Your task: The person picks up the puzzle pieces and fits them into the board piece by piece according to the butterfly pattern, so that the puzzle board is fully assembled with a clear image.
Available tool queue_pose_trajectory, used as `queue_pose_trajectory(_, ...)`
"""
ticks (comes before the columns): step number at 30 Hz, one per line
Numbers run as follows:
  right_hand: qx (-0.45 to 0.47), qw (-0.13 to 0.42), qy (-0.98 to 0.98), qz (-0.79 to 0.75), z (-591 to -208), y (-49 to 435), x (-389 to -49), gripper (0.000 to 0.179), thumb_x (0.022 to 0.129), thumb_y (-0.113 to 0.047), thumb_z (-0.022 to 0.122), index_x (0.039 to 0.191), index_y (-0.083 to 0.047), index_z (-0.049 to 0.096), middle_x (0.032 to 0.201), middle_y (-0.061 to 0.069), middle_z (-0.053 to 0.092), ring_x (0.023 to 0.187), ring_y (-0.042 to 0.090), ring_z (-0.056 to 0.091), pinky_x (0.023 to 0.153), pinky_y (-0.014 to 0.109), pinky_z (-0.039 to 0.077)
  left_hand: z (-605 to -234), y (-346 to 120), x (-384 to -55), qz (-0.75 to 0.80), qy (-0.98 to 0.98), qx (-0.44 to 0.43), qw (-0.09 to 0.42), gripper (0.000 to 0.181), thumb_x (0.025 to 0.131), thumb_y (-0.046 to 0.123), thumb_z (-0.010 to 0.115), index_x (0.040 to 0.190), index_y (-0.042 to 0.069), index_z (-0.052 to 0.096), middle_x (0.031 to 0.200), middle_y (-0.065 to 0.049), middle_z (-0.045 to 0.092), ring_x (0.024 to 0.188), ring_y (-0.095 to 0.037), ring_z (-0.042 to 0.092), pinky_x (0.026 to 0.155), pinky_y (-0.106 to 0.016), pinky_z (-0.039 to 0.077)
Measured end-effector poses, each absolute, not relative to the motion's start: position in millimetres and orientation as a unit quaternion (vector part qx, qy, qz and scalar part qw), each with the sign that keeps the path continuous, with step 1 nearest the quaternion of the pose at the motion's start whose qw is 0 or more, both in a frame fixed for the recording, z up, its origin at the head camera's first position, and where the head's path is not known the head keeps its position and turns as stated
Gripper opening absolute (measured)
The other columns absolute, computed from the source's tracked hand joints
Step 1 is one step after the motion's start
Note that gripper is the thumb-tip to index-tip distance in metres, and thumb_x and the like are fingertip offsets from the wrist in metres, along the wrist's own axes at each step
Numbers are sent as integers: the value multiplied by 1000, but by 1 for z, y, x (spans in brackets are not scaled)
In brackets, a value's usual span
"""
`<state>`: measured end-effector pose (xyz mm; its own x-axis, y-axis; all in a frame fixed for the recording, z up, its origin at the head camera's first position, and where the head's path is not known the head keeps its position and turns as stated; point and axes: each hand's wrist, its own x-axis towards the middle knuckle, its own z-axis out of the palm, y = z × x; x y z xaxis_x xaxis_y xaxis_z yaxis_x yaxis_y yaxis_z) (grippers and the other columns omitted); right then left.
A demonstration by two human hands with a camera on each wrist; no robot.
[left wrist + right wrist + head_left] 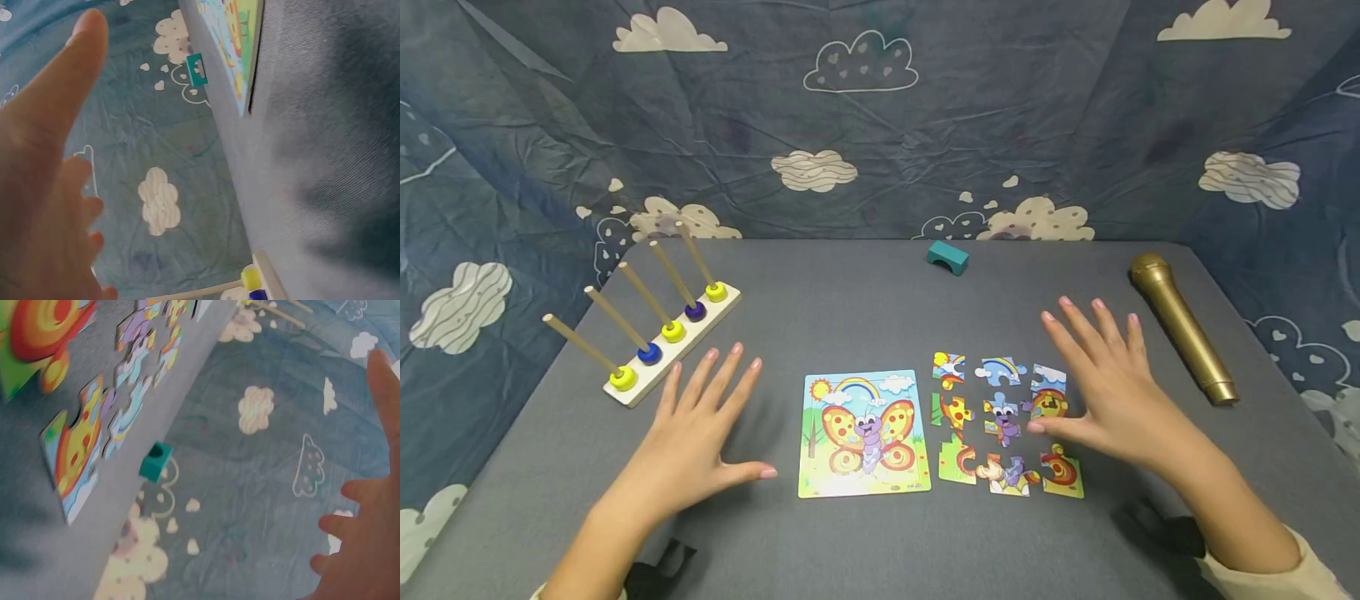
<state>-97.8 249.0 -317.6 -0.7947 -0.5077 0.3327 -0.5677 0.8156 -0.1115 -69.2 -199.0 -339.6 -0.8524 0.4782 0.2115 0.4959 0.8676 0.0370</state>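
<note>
Both hands hover over the grey table with fingers spread, holding nothing. My left hand point(688, 446) is between the peg stacker and the butterfly picture board point(865, 433), its thumb pointing toward the board. My right hand point(1120, 400) is just right of the loose jigsaw pieces point(1002, 418), and its thumb tip appears over or beside the middle right piece point(1048, 403); contact cannot be told. Those pieces lie apart in rough rows and carry parts of the same butterfly picture. In the right wrist view, puzzle pieces point(78, 447) lie flat on the table, away from the fingers.
A wooden peg stacker point(673, 346) with yellow, blue and purple rings stands at the left. A teal arch block point(948, 257) sits at the back. A gold microphone point(1183, 329) lies at the right. Cloud-print cloth point(865, 125) hangs behind the table.
</note>
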Motion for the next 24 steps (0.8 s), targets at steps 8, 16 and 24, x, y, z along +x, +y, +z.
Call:
queue_pose_trajectory(8, 336, 119, -912, 201, -325, 226, -120, 111, 59, -43, 81, 144, -10, 17, 146, 14, 14, 133, 34, 5, 104, 49, -3, -357, -194, -74, -93, -943, -298, 119, 110, 64, 72, 56, 145, 13, 12, 148, -12, 13, 133, -33, 11, 104, -51, 9)
queue_pose_trajectory(16, 313, 12, -905, 288, -346, 207, -140, 99, 69, -31, 77, 144, -13, 16, 146, 11, 16, 132, 31, 13, 98, 58, 20, -377, -181, -78, -166, -936, -296, 92, 104, 67, 65, 62, 145, 11, 17, 148, -6, 17, 132, -29, 18, 101, -50, 20)
queue_pose_trajectory(24, 276, -49, -907, 314, -366, 199, -155, 91, 73, -28, 74, 144, -12, 20, 144, 16, 21, 130, 34, 20, 98, 55, 25, -387, -173, -84, -231, -933, -275, 30, 98, 70, 52, 69, 143, 6, 21, 146, -8, 21, 131, -28, 21, 102, -45, 22)
